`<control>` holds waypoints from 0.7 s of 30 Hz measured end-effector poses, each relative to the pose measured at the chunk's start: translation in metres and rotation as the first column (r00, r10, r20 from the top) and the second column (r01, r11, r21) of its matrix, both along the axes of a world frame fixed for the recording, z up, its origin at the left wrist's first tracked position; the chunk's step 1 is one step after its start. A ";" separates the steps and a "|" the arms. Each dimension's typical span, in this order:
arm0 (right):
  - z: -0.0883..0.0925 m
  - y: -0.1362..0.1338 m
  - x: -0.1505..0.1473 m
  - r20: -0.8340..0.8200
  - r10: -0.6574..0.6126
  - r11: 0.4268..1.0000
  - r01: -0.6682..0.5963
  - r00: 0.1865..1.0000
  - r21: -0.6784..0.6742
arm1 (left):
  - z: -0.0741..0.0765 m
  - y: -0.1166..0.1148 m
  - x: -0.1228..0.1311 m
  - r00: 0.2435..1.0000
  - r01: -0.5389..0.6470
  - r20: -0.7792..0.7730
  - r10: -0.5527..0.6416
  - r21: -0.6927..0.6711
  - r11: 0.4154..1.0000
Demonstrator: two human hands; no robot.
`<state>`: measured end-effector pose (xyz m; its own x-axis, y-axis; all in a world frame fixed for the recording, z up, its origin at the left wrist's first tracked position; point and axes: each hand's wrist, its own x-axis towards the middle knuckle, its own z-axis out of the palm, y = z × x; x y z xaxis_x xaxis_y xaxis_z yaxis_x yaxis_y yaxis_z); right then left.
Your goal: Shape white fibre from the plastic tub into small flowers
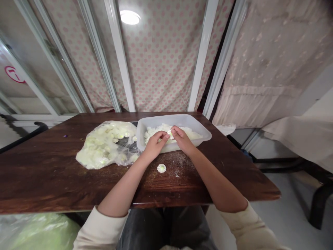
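Note:
My left hand (pixel 154 146) and my right hand (pixel 182 139) meet over the near wall of a clear plastic tub (pixel 205 133) that holds a heap of white pieces (pixel 189 132). Both hands pinch one small white piece (pixel 171 134) between their fingertips. A single white flower-shaped piece (pixel 161 168) with a yellowish centre lies on the dark wooden table (pixel 52 173), just in front of my hands.
A clear plastic bag (pixel 104 146) full of pale yellow-white flower pieces lies left of the tub, touching it. The table's near edge is close to my lap. A dotted curtain hangs behind the table. Another bag (pixel 33 229) sits below at the left.

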<state>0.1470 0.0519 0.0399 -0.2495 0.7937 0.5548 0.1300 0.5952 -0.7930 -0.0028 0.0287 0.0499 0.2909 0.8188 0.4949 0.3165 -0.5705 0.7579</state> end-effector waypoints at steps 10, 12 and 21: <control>0.006 -0.006 -0.003 0.015 -0.013 1.000 0.013 1.000 -0.003 | -0.002 0.003 -0.001 0.994 0.061 0.096 -0.055 -0.066 0.996; 0.005 -0.006 -0.003 -0.009 -0.045 0.999 0.045 0.999 -0.031 | -0.003 0.005 -0.001 0.990 0.069 0.129 -0.058 -0.085 0.994; -0.003 0.006 -0.001 -0.205 -0.276 0.958 0.252 0.939 -0.137 | 0.000 0.009 -0.003 0.954 -0.002 0.295 0.049 -0.158 0.988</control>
<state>0.1458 0.0582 0.0368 0.0959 0.8717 0.4805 0.0865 0.4736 -0.8765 -0.0059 0.0375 0.0499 0.1283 0.8969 0.4232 0.0764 -0.4344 0.8975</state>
